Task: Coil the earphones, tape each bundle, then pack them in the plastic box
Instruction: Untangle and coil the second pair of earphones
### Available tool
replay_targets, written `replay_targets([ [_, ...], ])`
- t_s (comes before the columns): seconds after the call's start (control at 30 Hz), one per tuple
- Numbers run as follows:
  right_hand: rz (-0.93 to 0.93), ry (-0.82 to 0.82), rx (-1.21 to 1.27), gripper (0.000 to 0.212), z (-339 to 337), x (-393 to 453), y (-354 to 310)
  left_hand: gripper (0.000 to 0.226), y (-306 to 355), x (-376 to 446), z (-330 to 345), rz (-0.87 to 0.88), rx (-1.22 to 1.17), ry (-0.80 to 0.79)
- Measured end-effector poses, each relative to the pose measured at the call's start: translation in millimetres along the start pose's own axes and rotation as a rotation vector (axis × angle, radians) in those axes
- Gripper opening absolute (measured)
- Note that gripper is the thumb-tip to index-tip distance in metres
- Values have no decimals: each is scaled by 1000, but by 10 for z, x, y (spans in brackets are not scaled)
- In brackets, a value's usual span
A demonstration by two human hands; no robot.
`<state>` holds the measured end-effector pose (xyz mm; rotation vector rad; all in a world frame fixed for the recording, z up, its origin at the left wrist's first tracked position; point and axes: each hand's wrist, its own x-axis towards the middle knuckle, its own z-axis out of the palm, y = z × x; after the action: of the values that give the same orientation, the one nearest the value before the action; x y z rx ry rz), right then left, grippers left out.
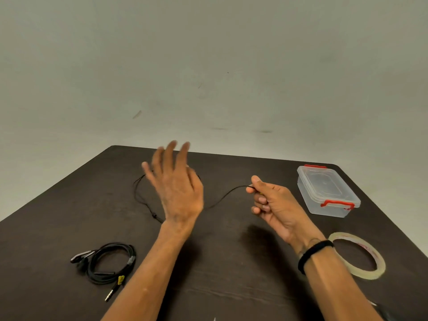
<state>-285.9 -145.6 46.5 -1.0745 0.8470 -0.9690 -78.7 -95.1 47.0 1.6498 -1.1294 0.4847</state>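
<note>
Dark table [231,262]; right hand [275,205] pinches loose earphone cable [222,198] — left hand [176,184] spread wide, blurred, hiding cable's middle; plug unseen.

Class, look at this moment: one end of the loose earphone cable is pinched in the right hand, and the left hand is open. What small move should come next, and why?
Probably the left hand, open and blurred above the table, should take the slack cable so winding can begin. The right hand pinches one end, while the rest lies uncoiled.
</note>
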Motion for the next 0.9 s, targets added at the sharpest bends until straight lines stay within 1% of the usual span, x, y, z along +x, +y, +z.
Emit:
replay_targets([
  [0.03, 1, -7, 19, 32, 29, 8, 11, 49, 74, -42, 22, 123, -21, -41],
  [0.1, -7, -53, 77, 29, 74, 16, 32, 45, 232, -166, 95, 334, -102, -176],
  [0.17, -26, -125, 134, 26, 76, 17, 41, 39, 333, -317, 166, 416, -165, -311],
  [0.2, -40, -154, 142, 24, 63, 20, 43, 36, 352, -365, 190, 408, -207, -355],
  [0.27, -64, -201, 138, 20, 38, 20, 44, 32, 340, -373, 203, 328, -305, -421],
  [0.37, -120, -274, 167, 25, -9, 31, 55, 27, 265, -251, 207, 181, -365, -471],
  [0.4, -155, -271, 134, 26, -25, 30, 55, 31, 231, -214, 212, 145, -354, -471],
  [0.43, -210, -233, 38, 24, -37, 36, 57, 37, 203, -189, 216, 122, -337, -463],
  [0.47, -285, -159, -129, 22, -43, 42, 59, 40, 182, -169, 208, 103, -331, -449],
  [0.53, -431, 44, -526, 20, -41, 70, 82, 41, 135, -135, 186, 72, -349, -417],
  [0.57, -489, 147, -664, 20, -44, 83, 101, 41, 110, -113, 179, 66, -345, -408],
  [0.63, -567, 334, -797, 22, -36, 65, 122, 42, 88, -85, 179, 62, -306, -409],
  [0.7, -611, 449, -946, 18, -35, 41, 151, 43, 95, -97, 200, 62, -283, -418],
  [0.77, -709, 478, -1123, 17, 24, 4, 191, 43, 124, -137, 216, 62, -282, -418],
  [0.8, -785, 467, -1155, 17, 79, -14, 211, 42, 138, -156, 221, 68, -283, -416],
  [0.87, -897, 420, -1135, 15, 218, -53, 234, 39, 148, -181, 226, 96, -292, -406],
  [0.9, -906, 382, -1101, 16, 285, -72, 247, 37, 146, -186, 227, 108, -304, -400],
])
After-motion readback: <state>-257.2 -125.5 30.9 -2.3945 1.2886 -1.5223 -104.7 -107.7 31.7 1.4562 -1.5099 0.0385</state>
